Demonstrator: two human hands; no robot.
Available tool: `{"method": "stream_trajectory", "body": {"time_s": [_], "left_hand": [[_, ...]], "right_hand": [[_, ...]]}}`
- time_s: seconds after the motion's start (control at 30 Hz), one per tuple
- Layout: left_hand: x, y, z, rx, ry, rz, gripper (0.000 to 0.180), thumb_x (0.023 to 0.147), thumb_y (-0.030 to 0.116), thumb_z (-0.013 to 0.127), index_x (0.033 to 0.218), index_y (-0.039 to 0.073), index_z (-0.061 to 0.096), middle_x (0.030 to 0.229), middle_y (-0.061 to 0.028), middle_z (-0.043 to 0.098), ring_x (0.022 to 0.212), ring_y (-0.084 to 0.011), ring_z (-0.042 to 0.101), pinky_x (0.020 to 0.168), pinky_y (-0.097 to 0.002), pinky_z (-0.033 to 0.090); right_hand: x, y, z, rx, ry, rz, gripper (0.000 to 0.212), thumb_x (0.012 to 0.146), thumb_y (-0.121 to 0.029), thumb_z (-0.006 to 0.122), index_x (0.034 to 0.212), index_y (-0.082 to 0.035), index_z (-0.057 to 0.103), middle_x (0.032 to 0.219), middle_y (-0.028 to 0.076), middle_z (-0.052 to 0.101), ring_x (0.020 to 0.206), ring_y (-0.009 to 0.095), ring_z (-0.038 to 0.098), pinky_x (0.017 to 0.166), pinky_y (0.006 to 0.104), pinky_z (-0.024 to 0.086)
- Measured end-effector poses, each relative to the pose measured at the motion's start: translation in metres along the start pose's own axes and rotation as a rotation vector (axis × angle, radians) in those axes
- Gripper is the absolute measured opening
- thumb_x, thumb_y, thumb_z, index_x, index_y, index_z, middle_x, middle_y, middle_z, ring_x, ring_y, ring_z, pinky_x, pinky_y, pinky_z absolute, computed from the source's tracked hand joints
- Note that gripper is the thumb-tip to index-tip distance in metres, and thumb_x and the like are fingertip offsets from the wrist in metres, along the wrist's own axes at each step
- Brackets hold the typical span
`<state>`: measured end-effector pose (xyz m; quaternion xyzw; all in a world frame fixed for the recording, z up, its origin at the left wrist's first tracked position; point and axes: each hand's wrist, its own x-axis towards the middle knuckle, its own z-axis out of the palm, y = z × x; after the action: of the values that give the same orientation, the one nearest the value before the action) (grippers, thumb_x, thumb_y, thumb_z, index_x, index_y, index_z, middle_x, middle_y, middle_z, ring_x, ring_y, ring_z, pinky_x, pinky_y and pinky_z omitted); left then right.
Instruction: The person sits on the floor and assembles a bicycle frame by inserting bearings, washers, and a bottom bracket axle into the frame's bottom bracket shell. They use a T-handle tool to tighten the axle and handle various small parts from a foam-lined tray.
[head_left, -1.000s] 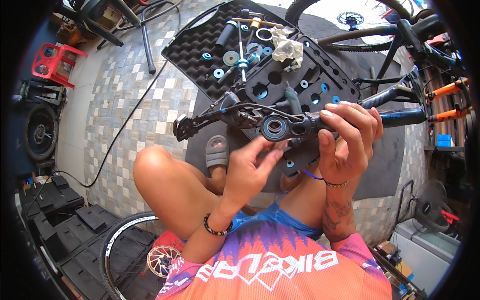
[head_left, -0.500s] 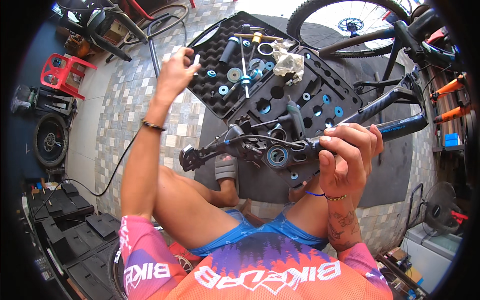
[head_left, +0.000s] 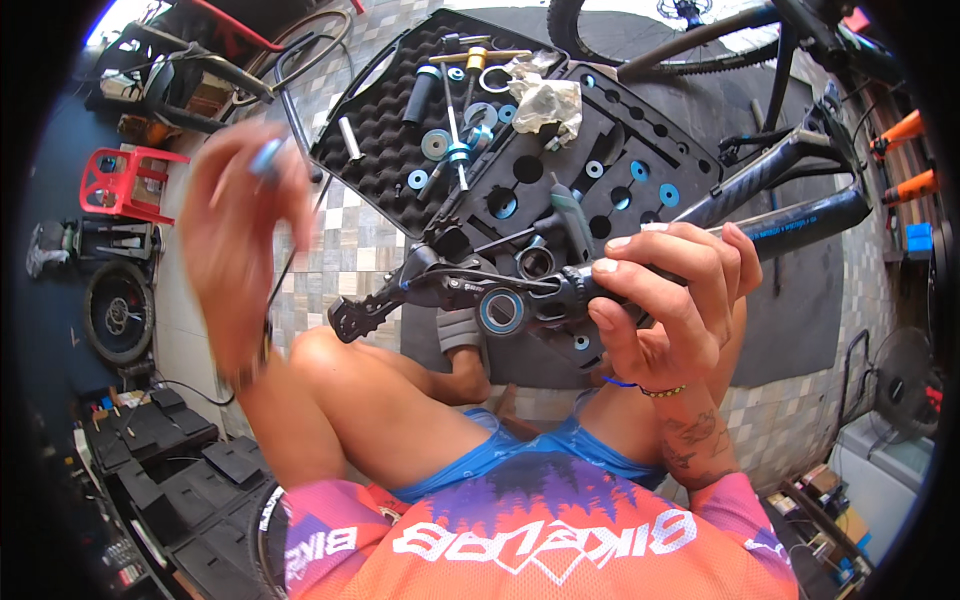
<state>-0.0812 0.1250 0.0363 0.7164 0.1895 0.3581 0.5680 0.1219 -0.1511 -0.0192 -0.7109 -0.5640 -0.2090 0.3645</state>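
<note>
My left hand (head_left: 240,215) is raised at the left, smeared by motion. Between its fingers shows a small blue round piece (head_left: 268,158), too blurred to make out exactly. My right hand (head_left: 675,300) wraps round the black bicycle rear triangle (head_left: 800,222), which lies across in front of my knees. Near that hand, a round bearing (head_left: 502,311) with a blue seal sits in the frame's pivot. A black derailleur (head_left: 400,285) hangs at its left end. Beyond lies an open tool case (head_left: 385,70) with a silver cylinder (head_left: 350,138), blue-and-silver discs and a threaded press rod (head_left: 452,120).
A crumpled clear plastic bag (head_left: 548,105) lies on the case. A green-handled tool (head_left: 572,222) stands in the case near the frame. Another bicycle (head_left: 700,50) is at the back right. A red stool (head_left: 130,180) and black bins (head_left: 170,470) are at the left; a fan (head_left: 905,385) stands right.
My left hand has moved from the case back and to the left. A blue ring has left the case's foam, and a blue piece now shows in that hand. My right hand keeps its hold.
</note>
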Motion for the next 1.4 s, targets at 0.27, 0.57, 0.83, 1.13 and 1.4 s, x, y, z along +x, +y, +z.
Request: {"method": "stream_trajectory", "body": {"time_s": [0.27,0.57,0.83,1.13,1.4], "left_hand": [[-0.144,-0.011,0.128,-0.692,0.154,-0.679,0.021,0.102,-0.002,0.072,0.122,-0.004,0.073,0.115,-0.0168,0.075,0.098,-0.0246,0.078,0.071,-0.0329,0.068],[-0.146,-0.057,0.151,0.388,0.013,-0.21,0.014,0.097,0.004,0.079,0.11,-0.001,0.078,0.101,-0.0128,0.08,0.086,-0.023,0.077,0.069,-0.031,0.06],[-0.15,-0.087,0.166,0.393,0.053,-0.22,0.016,0.095,-0.001,0.077,0.111,0.001,0.078,0.085,-0.0079,0.073,0.062,-0.0165,0.061,0.06,-0.0345,0.047],[-0.154,-0.087,0.166,0.399,0.035,-0.232,0.02,0.094,0.004,0.082,0.112,0.001,0.074,0.093,-0.0049,0.072,0.066,-0.0076,0.057,0.059,-0.0309,0.046],[-0.165,-0.1,0.161,0.43,0.092,-0.244,0.014,0.092,0.005,0.082,0.104,0.001,0.075,0.085,-0.003,0.072,0.07,-0.0123,0.065,0.063,-0.0292,0.052]], "right_hand": [[0.002,-0.003,0.004,0.046,0.061,-0.036,0.018,0.097,-0.038,0.079,0.106,-0.023,0.077,0.106,-0.005,0.075,0.101,0.018,0.07,0.116,0.0406,0.035],[0.004,-0.001,0.01,0.053,0.114,-0.015,0.019,0.086,-0.035,0.086,0.099,-0.021,0.08,0.101,-0.006,0.075,0.098,0.016,0.068,0.115,0.0388,0.034],[-0.005,0.004,0.003,0.074,0.056,-0.056,0.02,0.096,-0.035,0.079,0.109,-0.02,0.078,0.11,-0.001,0.077,0.109,0.02,0.069,0.119,0.0425,0.032],[-0.004,0.005,0.003,0.075,0.049,-0.07,0.022,0.096,-0.037,0.078,0.109,-0.019,0.078,0.109,0.0,0.077,0.107,0.021,0.069,0.118,0.043,0.034],[0.001,0.0,0.0,0.09,0.077,-0.025,0.021,0.093,-0.039,0.081,0.105,-0.022,0.078,0.104,-0.004,0.075,0.099,0.018,0.069,0.116,0.041,0.033]]}}
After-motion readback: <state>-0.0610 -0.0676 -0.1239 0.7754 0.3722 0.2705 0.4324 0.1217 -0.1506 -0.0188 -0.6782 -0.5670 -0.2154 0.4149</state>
